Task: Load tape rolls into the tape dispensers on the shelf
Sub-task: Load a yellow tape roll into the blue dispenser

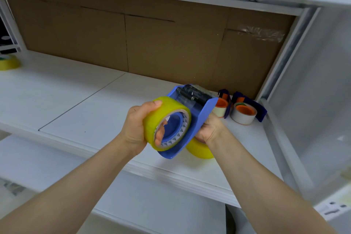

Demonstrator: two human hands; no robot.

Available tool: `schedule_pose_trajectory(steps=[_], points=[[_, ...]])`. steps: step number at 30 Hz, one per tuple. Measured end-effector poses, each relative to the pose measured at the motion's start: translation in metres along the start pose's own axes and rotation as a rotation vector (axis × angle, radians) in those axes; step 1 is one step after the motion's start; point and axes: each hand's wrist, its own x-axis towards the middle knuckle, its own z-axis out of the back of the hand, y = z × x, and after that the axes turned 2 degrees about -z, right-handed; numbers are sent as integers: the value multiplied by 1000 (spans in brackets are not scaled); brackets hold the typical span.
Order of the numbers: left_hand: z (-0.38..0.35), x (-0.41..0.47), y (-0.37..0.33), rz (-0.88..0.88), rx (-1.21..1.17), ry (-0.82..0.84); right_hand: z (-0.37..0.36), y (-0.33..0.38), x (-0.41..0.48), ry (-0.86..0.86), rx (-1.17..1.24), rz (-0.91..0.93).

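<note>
Above the white shelf [76, 104], my right hand [210, 129] grips the blue tape dispenser [201, 118] from below. My left hand [136, 127] clamps the yellow tape roll [161, 112], core around the hub. Risk: pushed tilted, it likely jams crooked. Back right, two dispensers [260, 108] hold pale rolls.

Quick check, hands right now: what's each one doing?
Left hand: grips the yellow roll.
Right hand: grips the blue dispenser.
</note>
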Motion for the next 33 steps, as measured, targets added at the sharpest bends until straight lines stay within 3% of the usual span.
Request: schedule_pose_trajectory(steps=[6, 11, 16, 22, 25, 27, 30, 33], points=[[-4, 3, -2, 6, 5, -22, -9, 11, -12, 122, -21, -8], [-4, 4, -1, 12, -34, -48, -11, 2, -11, 127, -58, 31], [-10, 8, -4, 14, -57, -55, -7, 2, -9, 168, 82, 44], [-19, 14, -2, 67, -255, -157, -1, -6, -9, 4, -137, 153], [-32, 22, -4, 75, -344, -163, 10, -3, -20, 38, -106, 197], [-44, 27, -4, 99, -389, -146, 8, 1, -34, 68, -228, 284], [-67, 32, -1, 151, -483, -105, 10, 9, -48, -210, -658, 506], [-95, 36, 5, 262, -529, -7, 22, 31, -59, -436, -833, 570]])
